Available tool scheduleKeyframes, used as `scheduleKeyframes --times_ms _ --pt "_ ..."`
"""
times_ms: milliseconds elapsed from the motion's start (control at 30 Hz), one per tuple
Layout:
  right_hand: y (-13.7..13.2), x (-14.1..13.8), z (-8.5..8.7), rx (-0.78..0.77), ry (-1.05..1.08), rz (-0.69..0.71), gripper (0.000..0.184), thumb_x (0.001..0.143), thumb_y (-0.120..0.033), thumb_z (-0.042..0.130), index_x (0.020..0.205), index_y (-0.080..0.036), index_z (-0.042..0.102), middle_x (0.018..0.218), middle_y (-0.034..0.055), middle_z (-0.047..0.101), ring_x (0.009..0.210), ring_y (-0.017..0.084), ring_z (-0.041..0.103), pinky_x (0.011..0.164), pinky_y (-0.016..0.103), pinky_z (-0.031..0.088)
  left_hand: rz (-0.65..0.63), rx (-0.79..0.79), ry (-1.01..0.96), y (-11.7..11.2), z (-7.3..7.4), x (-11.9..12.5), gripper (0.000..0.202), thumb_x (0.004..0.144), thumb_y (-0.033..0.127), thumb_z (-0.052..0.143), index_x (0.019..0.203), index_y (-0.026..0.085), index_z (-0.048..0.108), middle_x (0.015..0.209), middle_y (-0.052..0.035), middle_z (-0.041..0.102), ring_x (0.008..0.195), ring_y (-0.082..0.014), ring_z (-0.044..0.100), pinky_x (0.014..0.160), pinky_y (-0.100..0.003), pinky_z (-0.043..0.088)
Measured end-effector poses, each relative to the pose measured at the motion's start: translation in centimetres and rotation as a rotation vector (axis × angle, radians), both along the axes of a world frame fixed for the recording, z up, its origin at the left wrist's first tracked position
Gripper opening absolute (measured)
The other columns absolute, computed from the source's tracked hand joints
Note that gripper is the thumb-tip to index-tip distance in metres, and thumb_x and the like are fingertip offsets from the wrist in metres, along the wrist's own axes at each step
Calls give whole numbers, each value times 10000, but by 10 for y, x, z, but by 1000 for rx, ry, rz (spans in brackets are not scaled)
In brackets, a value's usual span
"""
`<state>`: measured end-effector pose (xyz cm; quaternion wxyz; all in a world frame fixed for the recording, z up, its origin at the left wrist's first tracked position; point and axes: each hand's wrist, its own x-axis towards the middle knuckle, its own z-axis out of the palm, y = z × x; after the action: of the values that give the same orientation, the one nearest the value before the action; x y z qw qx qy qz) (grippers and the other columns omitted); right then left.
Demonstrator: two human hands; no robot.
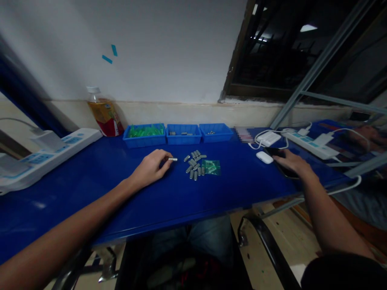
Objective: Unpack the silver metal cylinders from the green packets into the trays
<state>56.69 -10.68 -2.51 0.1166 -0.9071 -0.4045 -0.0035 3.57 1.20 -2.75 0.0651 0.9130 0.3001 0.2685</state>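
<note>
My left hand pinches a small shiny metal cylinder between thumb and forefinger, just above the blue table. To its right lies a loose pile of similar metal cylinders, several of them, some upright and some on their sides. A small clear green-tinted bag with small pieces in it touches the pile's right side. Far to the right, my right hand is closed over a dark phone near the table's edge. A white earbud case sits beside its thumb.
Three blue trays stand along the wall: one with green pieces, one with metal parts, one with small bits. A drink bottle and power strips flank them. White cables lie at right, near another person's hand.
</note>
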Motion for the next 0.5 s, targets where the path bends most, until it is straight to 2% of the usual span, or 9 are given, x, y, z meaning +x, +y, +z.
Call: scheduleKeyframes --times_ms 100,300,400,500 --pt "17 4 3 -94 46 -38 809 694 -669 544 1339 -197 420 1162 216 586 972 408 599 756 530 485 12 -1 4 -1 1 0 276 919 353 401 977 153 581 884 -62 610 816 -194 547 759 -317 425" --pt "19 4 -6 -83 33 22 967 660 -776 492 1405 -186 313 1211 215 568 1016 405 591 788 515 491 13 -29 6 -1 3 0 276 914 370 410 969 161 581 891 -61 613 812 -191 555 737 -301 434" --pt "18 -3 -10 -105 25 58 969 674 -762 488 1430 -202 257 1254 206 537 1062 406 567 812 522 477 14 -49 17 0 3 -1 260 918 364 413 976 172 577 886 -54 613 805 -187 555 741 -302 434" --pt "18 -15 -11 -83 -21 19 899 717 -714 469 1422 -193 270 1242 225 531 1059 421 559 790 535 473 8 -74 25 1 2 -3 248 921 360 413 988 181 571 899 -51 615 817 -185 557 752 -304 439"
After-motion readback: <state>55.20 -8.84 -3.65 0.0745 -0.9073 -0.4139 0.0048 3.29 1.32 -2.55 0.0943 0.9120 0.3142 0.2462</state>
